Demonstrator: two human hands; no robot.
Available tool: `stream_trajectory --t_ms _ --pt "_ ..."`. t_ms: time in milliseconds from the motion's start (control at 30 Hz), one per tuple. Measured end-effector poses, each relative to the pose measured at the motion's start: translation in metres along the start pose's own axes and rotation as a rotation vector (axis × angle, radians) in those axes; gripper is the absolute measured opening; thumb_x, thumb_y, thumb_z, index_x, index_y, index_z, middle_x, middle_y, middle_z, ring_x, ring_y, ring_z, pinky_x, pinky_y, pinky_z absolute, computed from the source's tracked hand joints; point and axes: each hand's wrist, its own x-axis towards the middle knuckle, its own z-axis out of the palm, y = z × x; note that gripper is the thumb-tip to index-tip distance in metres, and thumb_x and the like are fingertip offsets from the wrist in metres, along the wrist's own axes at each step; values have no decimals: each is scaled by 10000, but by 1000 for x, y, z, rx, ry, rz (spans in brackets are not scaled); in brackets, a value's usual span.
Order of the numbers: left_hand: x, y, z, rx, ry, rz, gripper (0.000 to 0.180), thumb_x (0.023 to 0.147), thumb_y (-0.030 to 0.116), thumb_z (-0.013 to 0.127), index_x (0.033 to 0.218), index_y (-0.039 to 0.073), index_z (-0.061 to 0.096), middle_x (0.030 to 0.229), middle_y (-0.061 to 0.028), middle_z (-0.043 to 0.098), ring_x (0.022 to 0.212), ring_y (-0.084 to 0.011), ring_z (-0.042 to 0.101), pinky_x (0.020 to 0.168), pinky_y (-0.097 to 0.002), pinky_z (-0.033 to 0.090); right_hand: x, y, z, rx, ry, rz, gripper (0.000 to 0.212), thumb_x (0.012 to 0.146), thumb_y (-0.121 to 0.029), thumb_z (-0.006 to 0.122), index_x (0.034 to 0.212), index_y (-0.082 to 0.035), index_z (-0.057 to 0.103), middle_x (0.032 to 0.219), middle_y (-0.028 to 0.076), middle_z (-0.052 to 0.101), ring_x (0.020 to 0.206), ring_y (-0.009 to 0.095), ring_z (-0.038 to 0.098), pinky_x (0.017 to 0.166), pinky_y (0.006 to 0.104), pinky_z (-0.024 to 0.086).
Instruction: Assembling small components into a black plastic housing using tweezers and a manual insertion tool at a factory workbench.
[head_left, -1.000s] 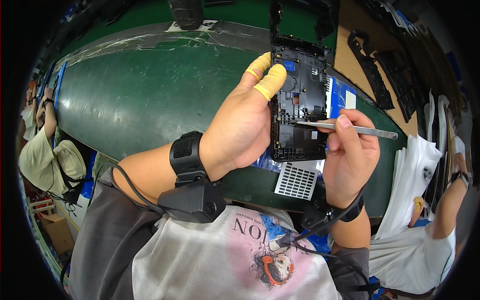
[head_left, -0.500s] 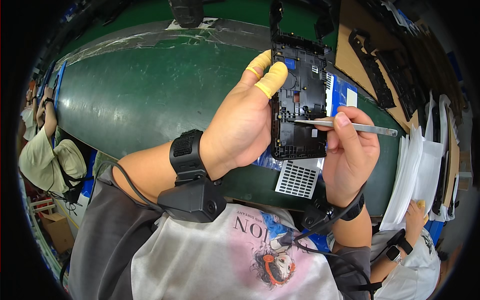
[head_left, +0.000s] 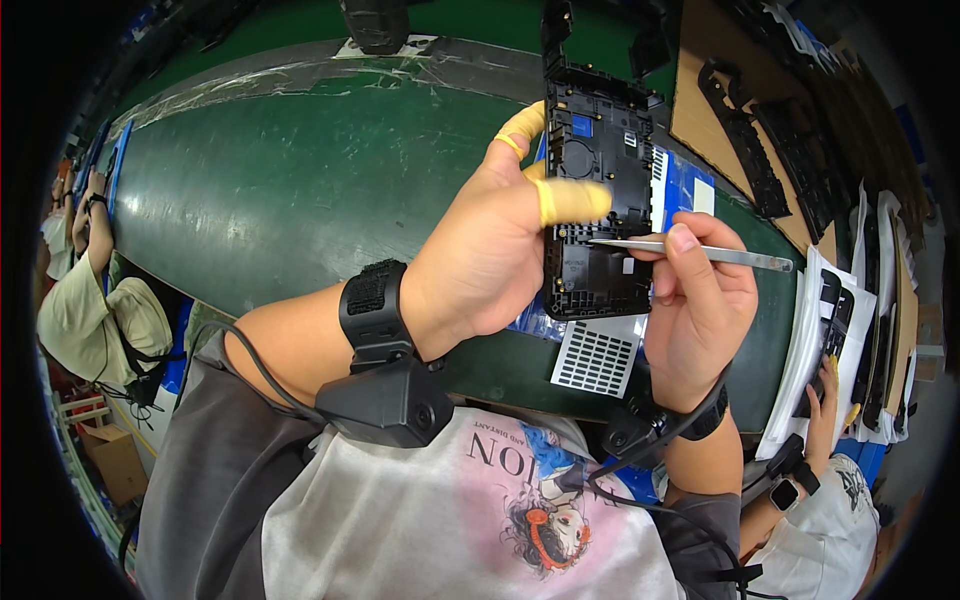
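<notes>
In my left hand (head_left: 490, 235) is a black plastic frame (head_left: 600, 275) with ribs, small brass inserts and a blue patch, held upright above the table. Yellow finger cots cover that hand's thumb and a fingertip; the thumb lies over the frame's face. My right hand (head_left: 705, 300) pinches metal tweezers (head_left: 700, 250), whose points reach the lower middle of the frame. Whether the points hold anything is too small to tell. Below the frame lies a white sheet of small black labels (head_left: 597, 358), beside blue plastic film (head_left: 685, 185).
A green tabletop (head_left: 250, 200) stretches left. At the right, black plastic parts (head_left: 745, 140) lie on cardboard (head_left: 700, 60). Near white foam sleeves (head_left: 795, 370), a co-worker's hand (head_left: 825, 400) touches a black part. Another person (head_left: 90, 300) is at far left.
My left thumb has moved right and down across the frame. The tweezers have barely shifted. At the right, the co-worker's hand has moved, and a black part now shows on the white sleeves.
</notes>
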Motion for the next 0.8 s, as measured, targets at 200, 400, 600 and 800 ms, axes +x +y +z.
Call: stream_trajectory --t_ms 200,400,600,800 --pt "-1 -4 -3 202 3 63 729 624 -117 486 1258 27 155 1062 -126 440 949 -174 480 795 -276 424 -1 -2 5 -35 6 -33 139 772 -28 558 893 37 540 718 97 593 544 61 453 511 166 348" --pt "1 -4 -6 297 -27 116 753 617 -122 467 1277 14 131 1066 -123 434 963 -172 470 787 -275 423 8 -8 -8 7 55 7 137 768 -17 552 891 44 540 714 101 585 535 69 468 487 157 342" --pt "7 15 -8 161 -100 105 734 641 -115 514 1267 68 179 1040 -121 483 931 -192 511 791 -316 449 48 -10 -48 -16 151 -6 132 778 -36 545 874 55 544 693 120 587 513 71 465 446 160 322" --pt "19 31 -24 271 -22 145 673 644 -115 487 1237 50 215 1068 -110 469 949 -208 503 846 -333 405 72 23 -60 -146 187 109 77 746 -27 576 798 29 569 621 78 573 486 77 482 423 163 330"
